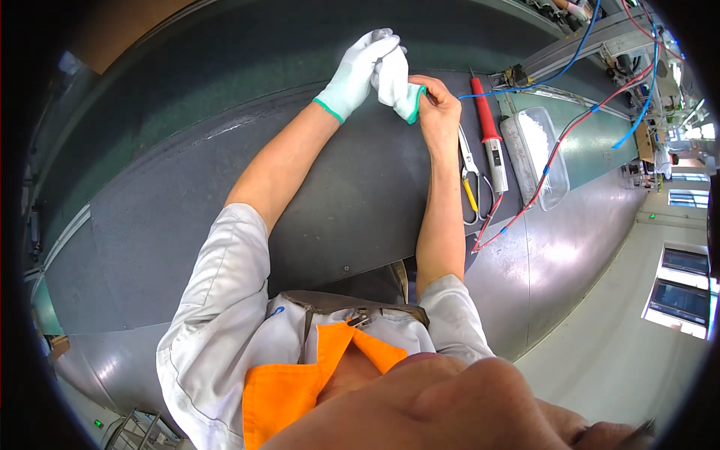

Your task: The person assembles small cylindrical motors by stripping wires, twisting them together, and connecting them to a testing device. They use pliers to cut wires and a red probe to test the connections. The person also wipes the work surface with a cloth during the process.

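A white knit glove with a green-edged cuff covers my left hand. Its fingers close on the upper end of a second white glove, which hangs between my hands above the dark mat. My right hand is bare and pinches this loose glove's green cuff from the right. Just right of my right forearm lie metal scissors with a yellow sleeve on one handle. Beside them is a red and grey electric screwdriver with a thin metal tip.
A clear plastic tray holding small white pieces stands on the right. Red cables and a blue cable cross there. The dark mat spreads across the bench. A metal rail runs at the far right.
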The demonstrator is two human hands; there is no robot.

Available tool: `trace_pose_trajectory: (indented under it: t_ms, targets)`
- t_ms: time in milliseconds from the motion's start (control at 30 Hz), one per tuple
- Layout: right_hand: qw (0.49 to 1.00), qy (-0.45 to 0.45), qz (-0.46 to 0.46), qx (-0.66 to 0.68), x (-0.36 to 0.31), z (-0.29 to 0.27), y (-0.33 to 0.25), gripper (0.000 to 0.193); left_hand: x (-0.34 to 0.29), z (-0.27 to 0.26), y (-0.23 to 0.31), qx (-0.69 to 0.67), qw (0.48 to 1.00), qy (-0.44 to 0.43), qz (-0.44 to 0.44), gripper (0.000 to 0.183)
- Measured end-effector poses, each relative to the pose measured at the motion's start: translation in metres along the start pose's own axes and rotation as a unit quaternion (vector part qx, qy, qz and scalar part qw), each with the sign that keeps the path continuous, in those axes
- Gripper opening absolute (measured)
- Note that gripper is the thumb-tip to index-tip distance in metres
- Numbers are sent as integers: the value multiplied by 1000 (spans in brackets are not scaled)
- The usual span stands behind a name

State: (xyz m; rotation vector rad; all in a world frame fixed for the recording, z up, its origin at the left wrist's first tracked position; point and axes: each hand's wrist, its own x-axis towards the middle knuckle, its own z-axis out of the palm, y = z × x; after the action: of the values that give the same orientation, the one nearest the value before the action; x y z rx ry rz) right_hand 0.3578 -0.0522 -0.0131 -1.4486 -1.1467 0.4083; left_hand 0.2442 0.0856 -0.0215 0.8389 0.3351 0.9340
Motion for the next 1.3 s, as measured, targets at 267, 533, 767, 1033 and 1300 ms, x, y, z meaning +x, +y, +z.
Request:
trace_pose_trajectory:
  t_ms: [267, 533, 767, 1033, 1300]
  targets:
    - [972, 159, 94, 143, 1, -10, 7, 17, -25, -3, 31, 558, 754, 142, 318, 47]
    - [986, 161, -25, -20, -18, 8, -15, 11, -99, 81, 58, 751, 601, -53, 267, 33]
    - [987, 125, -65, -74, -25, 6, -14, 17, -102, 78, 49, 851, 436, -29, 293, 31]
    - [960, 148, -204, 123, -36, -15, -58, 26, -104, 74, 63, 840, 509, -39, 186, 33]
    - [946, 165, -218, -172, -64, 27, -84, 14, -107, 60, 66, 814, 501, -101, 276, 18]
